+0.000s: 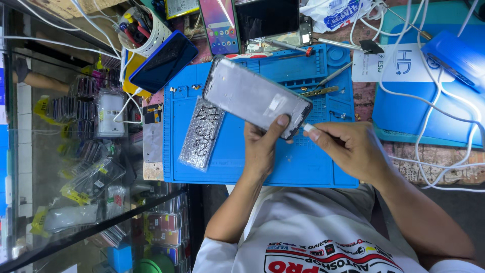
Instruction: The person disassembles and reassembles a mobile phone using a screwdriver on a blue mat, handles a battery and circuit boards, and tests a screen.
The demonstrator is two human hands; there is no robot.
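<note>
My left hand (261,146) grips the near end of a phone frame (252,96), a grey slab with a dark rim, and holds it tilted over a blue work mat (303,167). Its thumb presses on the frame's lower right corner. Beside that corner my right hand (348,146) pinches a small white piece (308,128) between thumb and forefinger, almost touching the frame. A cracked, bubble-wrapped screen panel (202,134) lies on the mat just left of my left hand.
A dark blue phone (162,60) leans at the mat's top left beside a white cup of tools (144,28). Tweezers and screwdrivers (323,83) lie along the mat's far edge. White cables (429,111) trail over a blue pad at right. A glass display case (76,167) stands at left.
</note>
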